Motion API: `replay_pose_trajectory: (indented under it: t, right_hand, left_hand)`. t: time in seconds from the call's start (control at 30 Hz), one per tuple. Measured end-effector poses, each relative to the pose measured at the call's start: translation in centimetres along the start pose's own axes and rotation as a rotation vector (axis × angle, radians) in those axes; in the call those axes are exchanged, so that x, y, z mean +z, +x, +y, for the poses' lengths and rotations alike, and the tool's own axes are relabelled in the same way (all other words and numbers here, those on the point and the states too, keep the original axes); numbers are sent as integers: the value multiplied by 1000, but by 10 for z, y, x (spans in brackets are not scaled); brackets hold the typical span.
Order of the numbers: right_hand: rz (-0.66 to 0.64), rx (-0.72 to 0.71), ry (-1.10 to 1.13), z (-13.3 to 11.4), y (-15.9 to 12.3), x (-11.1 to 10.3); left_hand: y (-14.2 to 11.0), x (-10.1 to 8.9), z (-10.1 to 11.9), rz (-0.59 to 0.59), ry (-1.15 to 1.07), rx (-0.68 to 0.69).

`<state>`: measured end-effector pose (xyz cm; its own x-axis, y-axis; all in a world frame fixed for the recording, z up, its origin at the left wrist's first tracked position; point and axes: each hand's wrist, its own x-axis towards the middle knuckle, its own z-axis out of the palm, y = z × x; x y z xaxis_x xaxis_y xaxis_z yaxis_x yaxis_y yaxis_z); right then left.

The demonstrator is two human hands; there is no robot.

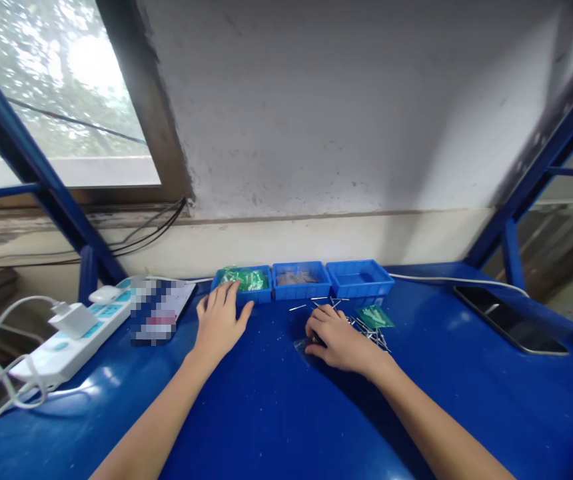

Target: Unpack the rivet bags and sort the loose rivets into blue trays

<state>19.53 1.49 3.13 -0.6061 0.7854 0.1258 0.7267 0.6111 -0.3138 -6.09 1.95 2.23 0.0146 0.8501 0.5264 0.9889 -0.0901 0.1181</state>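
My left hand [220, 321] reaches to the front of the left blue bin [262, 297], which holds green plastic bags [251, 279]. Its fingers are spread and hold nothing; the fingertips overlap the bin's near side, and I cannot tell whether they touch it. My right hand [340, 339] is low over the table with its fingers curled in. Something dark shows between thumb and fingers, too hidden to name. A clear plastic piece [304, 347] lies by the thumb. Behind and beside this hand is a loose pile of thin metal pins or nails [374, 335], with a green packet [375, 316] beside it.
The middle blue bin [302, 291] holds brownish contents; the right blue bin [361, 288] stands beside it. A phone [509, 319] lies at right. At left are a white power strip [74, 343] with cables and a partly blurred flat item [181, 298]. Blue frame posts [531, 167] flank the table.
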Motion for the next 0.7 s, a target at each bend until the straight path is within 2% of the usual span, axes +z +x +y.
replay_pose_trajectory:
  t: [0.1, 0.17, 0.27, 0.3, 0.37, 0.43, 0.47, 0.53, 0.6, 0.7]
  right_hand:
    - [58, -1, 130, -2, 3, 6]
    - [105, 33, 283, -4, 5, 9]
    - [215, 90, 460, -9, 8, 9]
    - [265, 96, 488, -11, 9, 8]
    - [402, 55, 494, -16, 9, 8]
    - [544, -46, 427, -22, 7, 9]
    - [589, -102, 378, -24, 6, 11]
    - [612, -191, 283, -29, 4, 16]
    - [604, -223, 227, -33, 2, 20]
    - [577, -158, 259, -37, 1, 21]
  left_hand:
    - [0, 2, -6, -48, 7, -16]
    - [1, -2, -5, -17, -32, -23]
    - [0, -12, 6, 65, -200, -9]
    - [-2, -16, 13, 57, -302, -4]
    - [-8, -20, 29, -73, -589, -63]
    - [-16, -20, 46, -364, -939, -265]
    - [-19, -19, 52, -499, -1103, -365]
    - [-25, -16, 62, -627, -1363, -451]
    - [-27, -14, 65, -576, -1468, -410]
    - [-26, -15, 61, -324, -1304, -301]
